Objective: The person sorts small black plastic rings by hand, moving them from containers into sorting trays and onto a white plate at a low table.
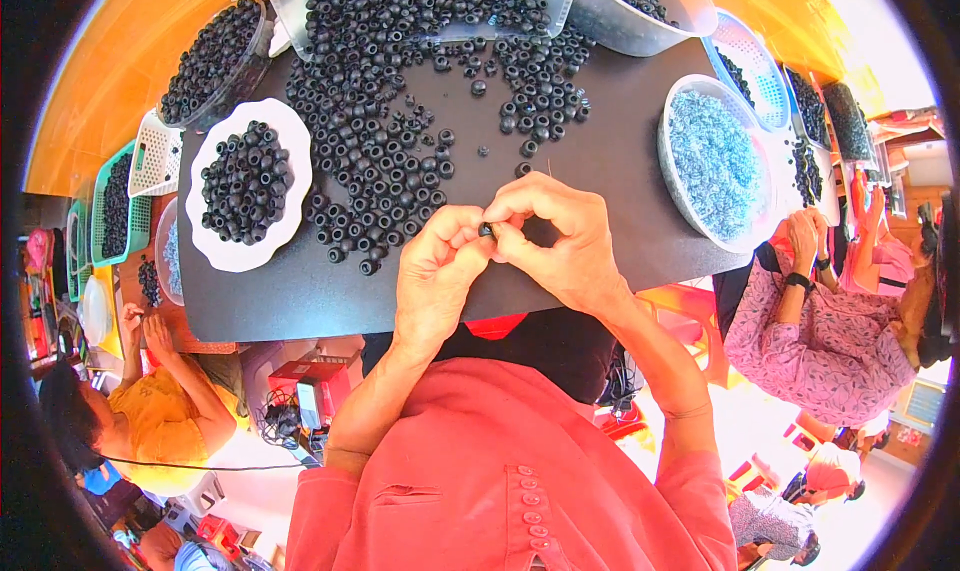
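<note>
Near the front edge of the dark table, my two hands meet with their fingertips around one small black bead. My left hand is closed, thumb and forefinger pinching the bead from the left. From the right, my right hand closes on it too, its thumb and forefinger bent into a ring. A thin strand shows just above the right forefinger; its kind is unclear. Just beyond my left hand lies a broad spread of loose black beads. They spill from a clear plastic bin at the far side.
A white scalloped plate of black beads stands at left, near a clear tub of beads. At right, a round container holds pale blue beads, with a blue basket behind. Other people sit working at both sides.
</note>
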A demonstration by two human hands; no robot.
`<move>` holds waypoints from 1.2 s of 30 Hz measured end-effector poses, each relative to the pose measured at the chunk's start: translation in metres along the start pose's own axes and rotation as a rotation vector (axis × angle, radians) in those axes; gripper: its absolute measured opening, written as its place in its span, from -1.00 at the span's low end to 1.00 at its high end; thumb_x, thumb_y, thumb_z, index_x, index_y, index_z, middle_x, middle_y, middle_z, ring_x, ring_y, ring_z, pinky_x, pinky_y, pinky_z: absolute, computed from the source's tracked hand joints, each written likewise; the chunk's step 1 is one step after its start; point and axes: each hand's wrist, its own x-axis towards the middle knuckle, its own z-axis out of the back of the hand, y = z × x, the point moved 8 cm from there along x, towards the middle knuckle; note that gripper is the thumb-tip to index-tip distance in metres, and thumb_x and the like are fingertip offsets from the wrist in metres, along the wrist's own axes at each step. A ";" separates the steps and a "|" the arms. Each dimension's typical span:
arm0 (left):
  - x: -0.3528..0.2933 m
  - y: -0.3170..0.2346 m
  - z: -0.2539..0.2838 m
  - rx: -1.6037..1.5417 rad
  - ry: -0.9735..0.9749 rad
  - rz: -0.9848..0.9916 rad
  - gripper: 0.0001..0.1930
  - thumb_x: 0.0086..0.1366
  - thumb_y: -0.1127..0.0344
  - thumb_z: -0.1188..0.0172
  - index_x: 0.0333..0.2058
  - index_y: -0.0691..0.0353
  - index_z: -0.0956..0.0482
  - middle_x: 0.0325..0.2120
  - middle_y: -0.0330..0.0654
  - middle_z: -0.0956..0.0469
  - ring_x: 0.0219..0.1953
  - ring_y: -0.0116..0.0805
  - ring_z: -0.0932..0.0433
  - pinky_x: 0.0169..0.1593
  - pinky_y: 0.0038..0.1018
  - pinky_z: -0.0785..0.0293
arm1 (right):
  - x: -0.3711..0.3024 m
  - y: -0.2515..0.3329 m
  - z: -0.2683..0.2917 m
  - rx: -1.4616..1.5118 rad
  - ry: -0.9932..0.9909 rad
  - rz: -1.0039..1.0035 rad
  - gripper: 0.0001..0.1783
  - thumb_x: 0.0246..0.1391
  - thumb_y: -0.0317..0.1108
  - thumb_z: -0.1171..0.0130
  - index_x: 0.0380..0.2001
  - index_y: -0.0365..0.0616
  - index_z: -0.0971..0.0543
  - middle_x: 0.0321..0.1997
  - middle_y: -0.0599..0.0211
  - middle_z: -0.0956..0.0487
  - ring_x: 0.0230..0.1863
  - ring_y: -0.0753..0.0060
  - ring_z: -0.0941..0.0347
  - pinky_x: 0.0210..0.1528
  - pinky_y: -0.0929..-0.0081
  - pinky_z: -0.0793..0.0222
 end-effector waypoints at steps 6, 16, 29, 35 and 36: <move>0.001 0.002 0.000 0.014 -0.018 -0.003 -0.82 0.26 0.61 -0.02 -0.16 0.33 -0.47 -0.38 -0.28 -0.51 -0.30 -0.56 -0.48 -0.15 -0.63 -0.41 | 0.001 0.008 -0.001 -0.042 0.066 0.066 -0.84 -0.12 -0.64 -0.22 -0.39 -0.25 -0.58 -0.39 0.30 -0.58 -0.44 0.57 -0.49 -0.39 0.60 -0.42; 0.001 -0.001 -0.002 0.014 -0.009 0.006 -0.85 0.24 0.63 -0.01 -0.22 0.34 -0.47 -0.38 -0.26 -0.53 -0.29 -0.55 -0.49 -0.11 -0.59 -0.41 | 0.007 0.002 -0.006 0.045 0.142 0.085 -0.84 -0.06 -0.64 -0.17 -0.36 -0.21 -0.56 -0.38 0.31 -0.56 -0.42 0.50 -0.52 -0.39 0.57 -0.43; 0.001 -0.003 -0.002 0.019 -0.039 0.005 -0.87 0.25 0.60 -0.03 -0.24 0.32 -0.48 -0.39 -0.30 -0.53 -0.30 -0.60 -0.48 -0.14 -0.62 -0.42 | 0.008 0.003 -0.009 -0.015 0.168 0.050 -0.84 -0.08 -0.59 -0.22 -0.35 -0.19 -0.60 -0.38 0.28 -0.55 -0.42 0.47 -0.52 -0.36 0.53 -0.46; -0.001 0.001 0.002 -0.041 -0.005 0.045 -0.81 0.29 0.50 -0.05 -0.11 0.35 -0.46 -0.32 -0.23 -0.53 -0.25 -0.48 -0.49 -0.07 -0.50 -0.42 | 0.001 0.002 -0.006 -0.082 0.101 0.157 -0.81 -0.09 -0.57 -0.25 -0.32 -0.18 -0.62 -0.38 0.28 -0.55 -0.44 0.47 -0.53 -0.41 0.54 -0.45; 0.000 0.002 0.001 -0.043 -0.004 0.044 -0.81 0.29 0.50 -0.05 -0.11 0.35 -0.46 -0.32 -0.23 -0.53 -0.25 -0.48 -0.49 -0.07 -0.50 -0.42 | 0.002 0.002 -0.006 -0.085 0.102 0.158 -0.81 -0.09 -0.57 -0.25 -0.32 -0.18 -0.62 -0.38 0.28 -0.55 -0.44 0.47 -0.53 -0.41 0.54 -0.45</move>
